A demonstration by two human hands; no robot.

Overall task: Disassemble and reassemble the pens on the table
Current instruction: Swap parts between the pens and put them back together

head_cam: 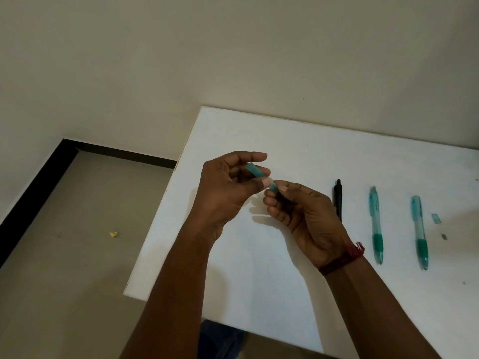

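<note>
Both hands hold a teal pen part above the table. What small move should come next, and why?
Probably a gentle twist of the teal pen part: the left hand and the right hand each pinch one end. Loosening or tightening, I cannot tell.

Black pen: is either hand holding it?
No, the black pen lies on the table, while the left hand and right hand pinch a teal pen piece.

Open tabletop point(259, 281) left of black pen point(337, 200)
</note>
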